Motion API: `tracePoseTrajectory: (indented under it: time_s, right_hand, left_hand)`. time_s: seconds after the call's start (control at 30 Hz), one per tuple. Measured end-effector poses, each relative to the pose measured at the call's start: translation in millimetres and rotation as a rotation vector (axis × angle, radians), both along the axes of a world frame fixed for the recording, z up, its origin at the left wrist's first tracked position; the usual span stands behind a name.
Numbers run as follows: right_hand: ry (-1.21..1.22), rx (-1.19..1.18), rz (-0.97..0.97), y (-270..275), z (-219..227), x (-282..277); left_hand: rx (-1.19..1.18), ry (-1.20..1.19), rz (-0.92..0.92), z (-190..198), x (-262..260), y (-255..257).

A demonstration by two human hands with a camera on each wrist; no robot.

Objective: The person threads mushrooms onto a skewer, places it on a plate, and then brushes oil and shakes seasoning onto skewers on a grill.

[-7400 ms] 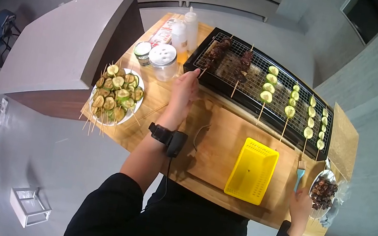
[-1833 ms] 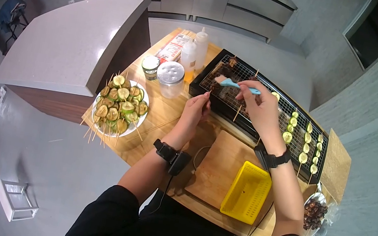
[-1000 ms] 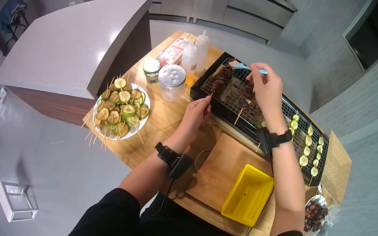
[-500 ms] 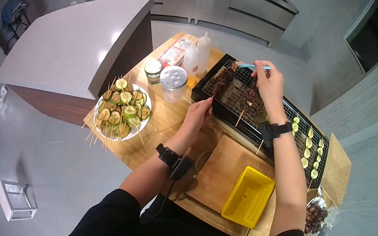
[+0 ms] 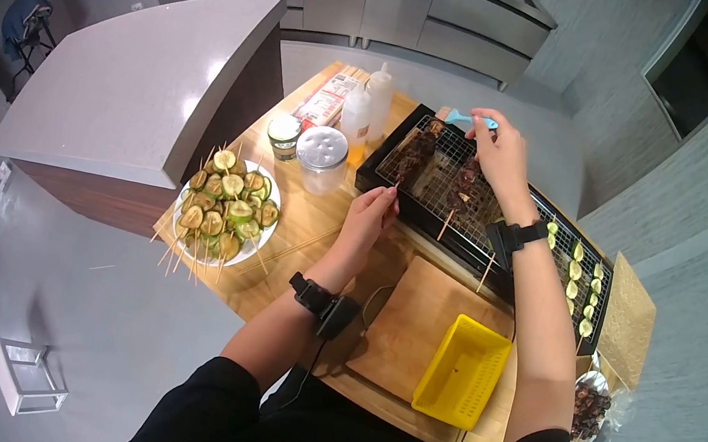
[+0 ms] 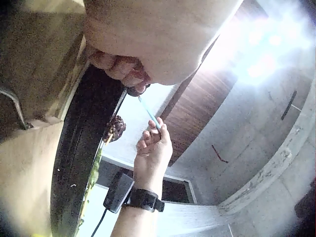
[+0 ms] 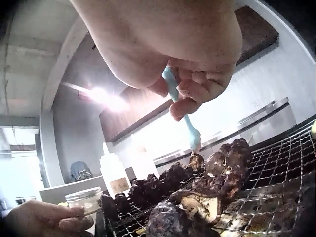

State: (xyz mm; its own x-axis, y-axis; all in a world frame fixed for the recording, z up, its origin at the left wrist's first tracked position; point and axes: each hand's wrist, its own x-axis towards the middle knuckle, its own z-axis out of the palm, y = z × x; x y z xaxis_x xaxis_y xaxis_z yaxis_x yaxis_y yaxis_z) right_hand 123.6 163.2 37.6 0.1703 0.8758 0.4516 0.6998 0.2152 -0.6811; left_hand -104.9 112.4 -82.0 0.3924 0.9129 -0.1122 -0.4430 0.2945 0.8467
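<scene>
My left hand (image 5: 368,214) pinches the near end of a skewer of dark brown pieces (image 5: 417,154) on the left of the black grill (image 5: 418,220). Above the mesh, my right hand (image 5: 502,157) holds a light blue basting brush (image 5: 457,117) by its handle. Its bristles are at the far end of that skewer. The right wrist view shows the brush (image 7: 183,116) pointing down from the fingers, its head close over the dark pieces (image 7: 163,180). A second dark skewer (image 5: 464,188) lies beneath the right hand.
Zucchini skewers (image 5: 575,271) lie on the grill's right side, more (image 5: 230,199) on a plate at left. Bottles (image 5: 356,113) and a lidded jar (image 5: 321,163) stand beside the grill. In front are a cutting board (image 5: 390,341), a yellow basket (image 5: 486,377) and a cable (image 5: 370,304).
My right hand has brought the brush from the table's right end to the left skewer, then along it to the far end. The left hand stays at the skewer's near end.
</scene>
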Motion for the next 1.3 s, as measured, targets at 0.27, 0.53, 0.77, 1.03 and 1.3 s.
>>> tracePoseTrajectory:
  time_s: [0.27,0.53,0.77,1.03,1.3]
  right_hand:
    - [0.267,-0.015,0.051,4.6,-2.6,6.6]
    - [0.287,-0.009,0.018,6.6,-1.7,19.3]
    - [0.165,-0.052,0.028,3.9,-9.5,22.7]
    - [0.242,-0.100,0.120,0.1,-8.4,26.9]
    - [0.383,-0.073,0.114,-13.6,8.0,21.0]
  left_hand:
    - [-0.001,-0.025,0.011,0.6,0.7,0.0]
    - [0.006,-0.032,-0.023,-3.3,-0.4,2.8]
    - [0.024,0.013,-0.011,-1.8,0.3,1.8]
    - [0.024,-0.002,-0.022,-2.3,-0.5,2.6]
    - [0.024,0.016,-0.008,-1.7,-0.3,2.4]
